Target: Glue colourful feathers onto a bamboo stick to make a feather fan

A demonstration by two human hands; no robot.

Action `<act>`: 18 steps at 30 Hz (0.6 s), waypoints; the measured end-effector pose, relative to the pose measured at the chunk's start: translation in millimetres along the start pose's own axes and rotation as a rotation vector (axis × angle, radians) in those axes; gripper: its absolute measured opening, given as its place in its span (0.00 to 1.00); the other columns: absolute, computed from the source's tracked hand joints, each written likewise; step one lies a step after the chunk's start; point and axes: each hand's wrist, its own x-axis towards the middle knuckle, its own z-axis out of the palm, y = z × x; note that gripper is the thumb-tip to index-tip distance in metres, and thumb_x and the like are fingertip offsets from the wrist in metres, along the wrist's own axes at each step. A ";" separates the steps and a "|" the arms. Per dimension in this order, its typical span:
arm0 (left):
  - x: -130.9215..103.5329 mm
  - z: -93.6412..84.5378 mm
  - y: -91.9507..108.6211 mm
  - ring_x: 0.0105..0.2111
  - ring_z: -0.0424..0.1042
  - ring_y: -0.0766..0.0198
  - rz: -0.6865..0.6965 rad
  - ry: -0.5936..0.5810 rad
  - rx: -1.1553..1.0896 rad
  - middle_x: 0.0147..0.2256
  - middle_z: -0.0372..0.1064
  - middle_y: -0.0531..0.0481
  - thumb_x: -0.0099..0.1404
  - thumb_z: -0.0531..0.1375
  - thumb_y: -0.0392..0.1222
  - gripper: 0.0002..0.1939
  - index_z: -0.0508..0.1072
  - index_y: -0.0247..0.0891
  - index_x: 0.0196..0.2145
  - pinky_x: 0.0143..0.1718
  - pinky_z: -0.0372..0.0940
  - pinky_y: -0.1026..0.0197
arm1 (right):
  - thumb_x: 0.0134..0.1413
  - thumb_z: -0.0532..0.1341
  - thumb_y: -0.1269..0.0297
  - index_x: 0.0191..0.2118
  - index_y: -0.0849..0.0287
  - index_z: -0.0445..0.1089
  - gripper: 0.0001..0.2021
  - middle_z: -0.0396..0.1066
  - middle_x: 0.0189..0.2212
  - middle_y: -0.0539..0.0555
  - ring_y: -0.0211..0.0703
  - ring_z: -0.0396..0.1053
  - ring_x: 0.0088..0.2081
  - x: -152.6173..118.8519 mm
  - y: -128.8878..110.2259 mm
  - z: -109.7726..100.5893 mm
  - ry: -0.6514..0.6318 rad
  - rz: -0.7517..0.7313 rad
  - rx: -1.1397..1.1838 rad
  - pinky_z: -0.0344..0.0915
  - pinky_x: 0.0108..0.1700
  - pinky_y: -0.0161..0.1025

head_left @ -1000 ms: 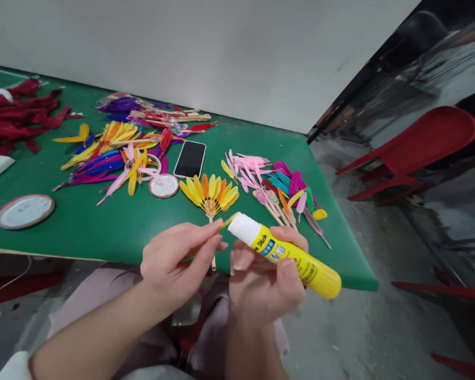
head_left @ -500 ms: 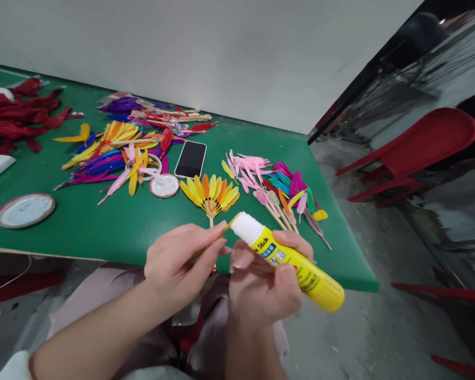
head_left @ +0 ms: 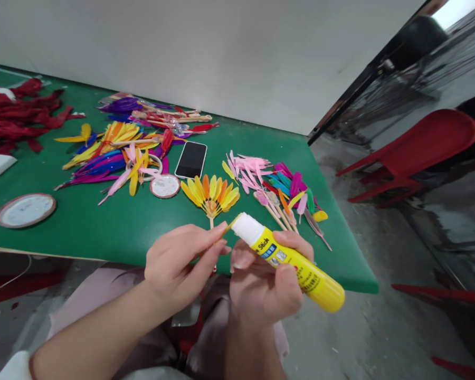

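Observation:
My left hand (head_left: pixel 186 264) pinches a thin yellow feather (head_left: pixel 231 225) between thumb and fingers; most of the feather is hidden by the fingers. Its tip touches the white end of a yellow glue stick (head_left: pixel 301 269). My right hand (head_left: pixel 267 282) is wrapped round the glue stick, which tilts up to the left. Just beyond the hands, a fan of yellow and orange feathers (head_left: pixel 211 194) on a wooden stick lies on the green table (head_left: pixel 142 229).
Behind the fan lies a phone (head_left: pixel 190 160). Pink feathers (head_left: pixel 253 168) and mixed feathers (head_left: pixel 291 184) are to the right. Left are feather bundles (head_left: pixel 98 163), a small round lid (head_left: pixel 164 186), a larger lid (head_left: pixel 26 210) and dark red cloth (head_left: pixel 24 116). A red chair (head_left: pixel 423 145) stands at the right.

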 end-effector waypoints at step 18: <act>0.4 -1.9 -0.2 0.26 0.69 0.71 0.004 -0.016 0.017 0.26 0.72 0.52 0.55 0.58 0.26 0.20 0.68 0.36 0.45 0.26 0.66 0.67 | 0.51 0.51 0.64 0.37 0.53 0.65 0.09 0.60 0.19 0.46 0.34 0.61 0.17 -0.8 1.1 -1.6 -0.027 -0.040 -0.041 0.60 0.17 0.34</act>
